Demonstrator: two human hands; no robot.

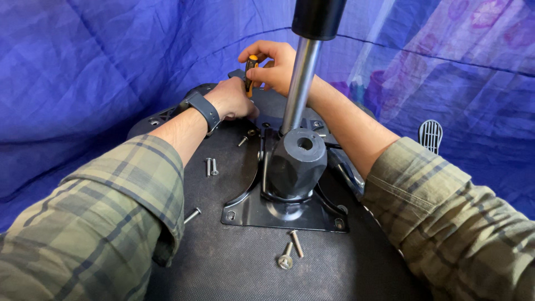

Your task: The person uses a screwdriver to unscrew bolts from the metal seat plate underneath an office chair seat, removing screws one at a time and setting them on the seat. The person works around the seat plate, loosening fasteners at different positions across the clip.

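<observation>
An upturned office chair seat (223, 267) lies in front of me, its dark underside up. A black metal mounting plate (278, 214) with a tilt mechanism (295, 161) sits on it, and a silver gas cylinder (301, 83) rises from it. My right hand (273, 67) grips an orange-and-black screwdriver (251, 69) held upright at the far end of the seat. My left hand (234, 100), with a dark watch on its wrist, rests closed against the seat beside the screwdriver's lower end. The screwdriver tip is hidden behind my left hand.
Loose silver screws lie on the seat: two (210, 166) to the left of the plate, one (192, 215) near my left sleeve, two (291, 251) in front of the plate, one (244, 139) near my left hand. Blue fabric surrounds the chair. A black lever paddle (430, 135) sticks out at right.
</observation>
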